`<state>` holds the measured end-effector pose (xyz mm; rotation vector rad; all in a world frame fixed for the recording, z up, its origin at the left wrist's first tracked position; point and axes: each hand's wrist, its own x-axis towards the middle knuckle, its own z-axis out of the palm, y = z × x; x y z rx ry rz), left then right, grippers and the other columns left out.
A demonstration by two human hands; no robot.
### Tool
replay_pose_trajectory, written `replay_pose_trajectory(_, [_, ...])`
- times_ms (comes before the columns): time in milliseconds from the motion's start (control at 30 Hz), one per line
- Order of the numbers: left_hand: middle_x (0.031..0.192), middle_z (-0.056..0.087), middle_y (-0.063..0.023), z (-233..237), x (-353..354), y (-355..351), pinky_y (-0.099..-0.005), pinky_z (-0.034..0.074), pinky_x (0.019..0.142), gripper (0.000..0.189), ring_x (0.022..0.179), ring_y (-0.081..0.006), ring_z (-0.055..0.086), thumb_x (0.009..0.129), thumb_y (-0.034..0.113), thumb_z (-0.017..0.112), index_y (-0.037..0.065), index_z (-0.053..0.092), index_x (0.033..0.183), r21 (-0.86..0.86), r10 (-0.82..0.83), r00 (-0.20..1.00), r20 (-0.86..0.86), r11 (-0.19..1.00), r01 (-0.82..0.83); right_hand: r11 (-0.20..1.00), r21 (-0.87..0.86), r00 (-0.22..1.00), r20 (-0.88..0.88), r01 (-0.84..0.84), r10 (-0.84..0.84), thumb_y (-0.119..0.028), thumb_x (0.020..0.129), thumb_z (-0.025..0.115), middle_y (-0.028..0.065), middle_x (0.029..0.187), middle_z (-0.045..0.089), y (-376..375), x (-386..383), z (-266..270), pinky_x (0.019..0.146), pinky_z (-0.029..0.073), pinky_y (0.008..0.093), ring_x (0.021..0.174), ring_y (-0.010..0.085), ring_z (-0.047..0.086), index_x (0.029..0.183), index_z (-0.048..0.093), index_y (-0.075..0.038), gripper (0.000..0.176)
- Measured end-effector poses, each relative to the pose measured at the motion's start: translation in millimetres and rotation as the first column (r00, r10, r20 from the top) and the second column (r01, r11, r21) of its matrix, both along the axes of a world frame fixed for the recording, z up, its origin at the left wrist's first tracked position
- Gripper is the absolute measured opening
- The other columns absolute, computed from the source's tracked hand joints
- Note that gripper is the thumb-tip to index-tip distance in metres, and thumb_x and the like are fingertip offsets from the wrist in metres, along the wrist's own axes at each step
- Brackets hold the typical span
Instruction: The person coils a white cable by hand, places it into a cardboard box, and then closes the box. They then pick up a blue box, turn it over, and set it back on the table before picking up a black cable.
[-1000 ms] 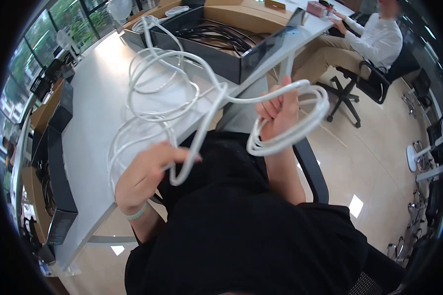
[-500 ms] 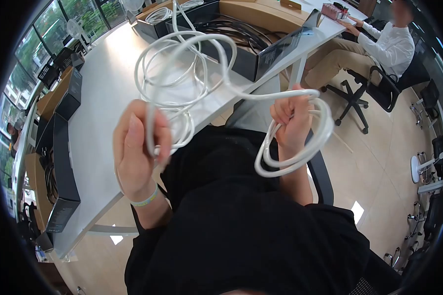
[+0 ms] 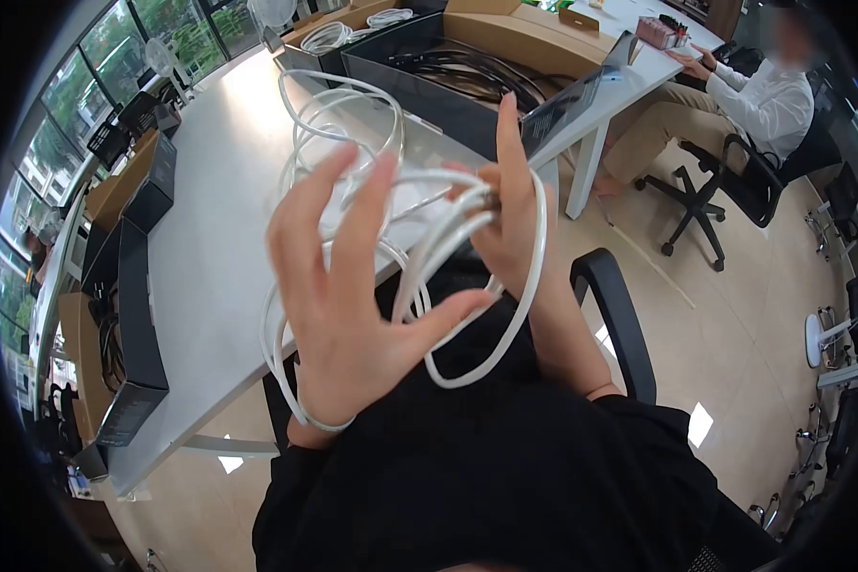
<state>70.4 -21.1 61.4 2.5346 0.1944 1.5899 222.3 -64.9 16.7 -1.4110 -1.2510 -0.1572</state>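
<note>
A coil of white cable [image 3: 541, 243] hangs in loops from my right hand [image 3: 513, 214], its thumb side closed round the strands and its index finger pointing up. My left hand [image 3: 338, 286] is just to the left of the coil, fingers spread and thumb stretched toward the loops, slightly blurred. White strands pass behind it, and one loop lies across the left wrist. More of the white cable spreads in loose loops over the white table [image 3: 210, 210] beyond my hands.
An open black box [image 3: 400, 95] with dark cables [image 3: 477, 69] stands at the back, beside coiled white cables [image 3: 326, 38]. Another long black box [image 3: 138, 305] lines the left side. A seated person [image 3: 763, 105] is at the right. A chair armrest [image 3: 620, 324] is near my right arm.
My left hand has moved right toward the coil, and its fingers have gone from curled round the cable to spread. The right hand has moved left and its index finger has straightened.
</note>
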Motion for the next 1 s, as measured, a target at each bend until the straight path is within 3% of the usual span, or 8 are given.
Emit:
replay_pose_trajectory(133, [0.068, 0.058, -0.0083, -5, 0, 17, -0.0295, 0.043, 0.056, 0.031, 0.055, -0.0201, 0.052, 0.066, 0.016, 0.070, 0.003, 0.059, 0.091, -0.026, -0.019, 0.950, -0.313, 1.000, 0.012, 0.993, 0.109, 0.998, -0.039, -0.042, 0.046, -0.006, 0.066, 0.069, 0.0111, 0.068, 0.061, -14, -5, -2, 0.050, 0.044, 0.0233, 0.055, 0.0173, 0.059, 0.132, 0.016, 0.005, 0.085])
replay_pose_trajectory(267, [0.069, 0.059, -0.0111, -7, -6, 31, -0.0281, 0.045, 0.054, 0.026, 0.049, -0.0181, 0.053, 0.070, 0.012, 0.065, 0.000, 0.056, 0.091, -0.408, -0.055, 0.859, -0.509, 0.894, -0.185, 0.927, 0.088, 0.884, -0.280, -0.365, 0.375, -0.005, 0.065, 0.069, 0.0140, 0.096, 0.061, -32, 6, -3, 0.077, 0.043, 0.0273, 0.087, 0.0176, 0.059, 0.132, 0.022, 0.002, 0.082])
replay_pose_trajectory(367, [0.073, 0.056, -0.0084, -11, -8, 58, -0.0244, 0.049, 0.056, 0.019, 0.048, -0.0086, 0.052, 0.077, 0.004, 0.055, -0.002, 0.053, 0.095, -0.559, 0.032, 0.994, 0.108, 0.828, 0.034, 0.880, 0.142, 0.851, -0.225, -0.453, 0.475, -0.007, 0.069, 0.065, 0.0160, 0.102, 0.058, -55, 42, -16, 0.083, 0.040, 0.0320, 0.097, 0.0225, 0.054, 0.123, 0.038, 0.004, 0.061])
replay_pose_trajectory(533, [0.075, 0.058, -0.0087, 29, -9, 59, -0.0227, 0.045, 0.053, 0.020, 0.049, -0.0107, 0.054, 0.079, -0.004, 0.044, 0.000, 0.053, 0.096, -0.240, 0.161, 0.983, 0.084, 0.961, -0.137, 0.819, 0.561, 0.977, -0.077, -0.121, 0.197, -0.024, 0.070, 0.067, 0.0190, 0.108, 0.053, -90, 38, 17, 0.087, 0.038, 0.0345, 0.098, 0.0237, 0.053, 0.110, 0.047, 0.009, 0.056])
replay_pose_trajectory(667, [0.080, 0.061, -0.0081, 54, 2, 55, -0.0295, 0.045, 0.052, 0.025, 0.059, -0.0183, 0.058, 0.065, 0.000, 0.057, 0.004, 0.052, 0.090, 0.282, 0.153, 0.978, -0.139, 0.953, -0.109, 0.926, 0.346, 0.894, 0.447, -0.149, -0.024, -0.042, 0.063, 0.071, 0.0229, 0.119, 0.045, -60, 5, 81, 0.092, 0.034, 0.0408, 0.111, 0.0276, 0.045, 0.120, 0.039, 0.006, 0.082])
replay_pose_trajectory(767, [0.069, 0.054, -0.0084, 71, 5, 40, -0.0242, 0.042, 0.052, 0.022, 0.057, -0.0152, 0.056, 0.067, -0.005, 0.054, 0.003, 0.058, 0.088, 0.403, 0.101, 0.989, -0.105, 0.914, -0.050, 0.952, 0.252, 0.784, 0.621, -0.171, -0.023, -0.029, 0.069, 0.070, 0.0182, 0.109, 0.053, -23, 7, 96, 0.079, 0.044, 0.0326, 0.098, 0.0208, 0.055, 0.118, 0.044, 0.003, 0.064])
replay_pose_trajectory(833, [0.068, 0.054, -0.0077, 79, 4, 35, -0.0240, 0.041, 0.051, 0.022, 0.057, -0.0149, 0.056, 0.066, -0.004, 0.056, 0.003, 0.058, 0.087, 0.379, 0.106, 0.992, -0.069, 0.923, -0.072, 0.788, 0.069, 0.786, -0.057, -0.612, 0.616, -0.014, 0.072, 0.067, 0.0036, 0.074, 0.059, -4, 4, 96, 0.053, 0.041, 0.0194, 0.064, 0.0074, 0.055, 0.103, 0.058, 0.000, 0.035])
replay_pose_trajectory(1000, [0.067, 0.058, 0.0003, 70, 7, 53, -0.0204, 0.040, 0.055, 0.018, 0.061, -0.0073, 0.054, 0.071, 0.008, 0.065, 0.005, 0.060, 0.089, 0.007, -0.100, 0.982, 0.161, 0.995, 0.100, 0.832, 0.274, 0.866, 0.006, -0.483, 0.500, -0.007, 0.079, 0.058, -0.0057, 0.054, 0.044, 11, -6, 87, 0.041, 0.022, 0.0169, 0.045, 0.0013, 0.034, 0.093, 0.061, 0.002, 0.017])
